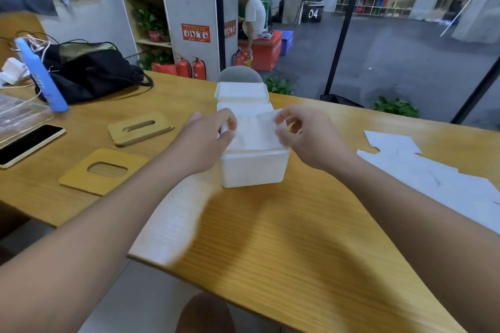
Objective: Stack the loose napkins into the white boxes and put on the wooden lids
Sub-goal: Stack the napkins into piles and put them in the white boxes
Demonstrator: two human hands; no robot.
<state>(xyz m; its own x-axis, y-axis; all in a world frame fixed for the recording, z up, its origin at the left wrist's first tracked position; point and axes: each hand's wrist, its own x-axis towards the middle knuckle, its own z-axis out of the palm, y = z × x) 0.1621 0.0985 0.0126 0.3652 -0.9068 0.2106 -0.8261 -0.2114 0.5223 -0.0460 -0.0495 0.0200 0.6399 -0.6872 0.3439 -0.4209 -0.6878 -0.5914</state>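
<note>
Daylight room beyond glass walls frames a wide wooden table, where loose napkins lie at the right, two wooden lids rest at the left, and two white boxes stand mid-table, the near white box in front of the far one. Over the near box the left hand and right hand each pinch a side of a napkin with curled fingers, so stacking looks under way. Next, I judge, it should be lowered flat inside and released.
</note>
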